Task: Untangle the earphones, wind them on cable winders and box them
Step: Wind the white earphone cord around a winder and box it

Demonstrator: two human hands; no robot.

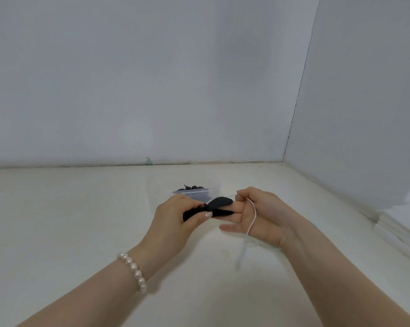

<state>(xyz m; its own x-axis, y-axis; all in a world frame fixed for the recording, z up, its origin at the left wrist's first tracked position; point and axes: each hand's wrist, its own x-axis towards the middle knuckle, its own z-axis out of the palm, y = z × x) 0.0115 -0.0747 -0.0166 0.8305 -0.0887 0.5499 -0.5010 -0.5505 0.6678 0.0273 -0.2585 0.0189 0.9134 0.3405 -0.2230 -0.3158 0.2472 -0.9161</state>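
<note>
My left hand (175, 214) grips the black winder (213, 206), thumb curled over its middle, just in front of the clear box (199, 192). My right hand (258, 215) is beside it on the right of the winder, thumb and forefinger pinching the pale pink cable (252, 219) while the other fingers lie straight under the winder's wing. The cable runs from the winder's waist across my right palm and trails down toward the table (81, 220) (blurred there). Dark winders already lie in the box. A pearl bracelet (133, 271) circles my left wrist.
</note>
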